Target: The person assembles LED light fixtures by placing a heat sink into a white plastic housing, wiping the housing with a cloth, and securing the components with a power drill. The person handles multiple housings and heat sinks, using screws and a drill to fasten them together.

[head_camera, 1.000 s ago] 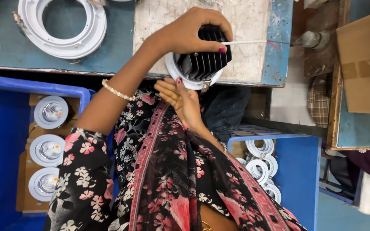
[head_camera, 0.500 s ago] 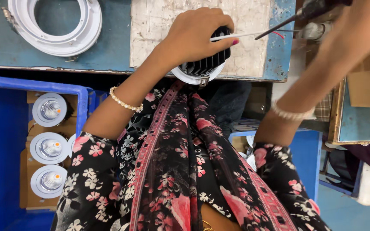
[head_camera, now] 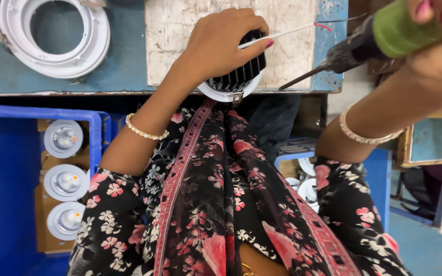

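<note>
The downlight fixture (head_camera: 236, 79), black finned heat sink over a white trim ring, sits at the near edge of the pale worn board (head_camera: 180, 41) on the blue bench (head_camera: 129, 66). Your left hand (head_camera: 216, 46) is cupped over the top of it, fingers curled down around the fins, holding it in place; a thin white wire (head_camera: 292, 31) runs out from under your fingertips toward the right. Your right hand (head_camera: 436, 20) is closed around the green body of a powered screwdriver (head_camera: 364, 43), only partly in view at the top right; its bit (head_camera: 300, 80) points down-left and ends just beside the fixture, not touching it. A loose white trim ring (head_camera: 52, 36) lies on the bench, well to the left. Below the bench, a blue crate (head_camera: 95, 128) holds three finished downlights (head_camera: 63, 138) in a column.
</note>
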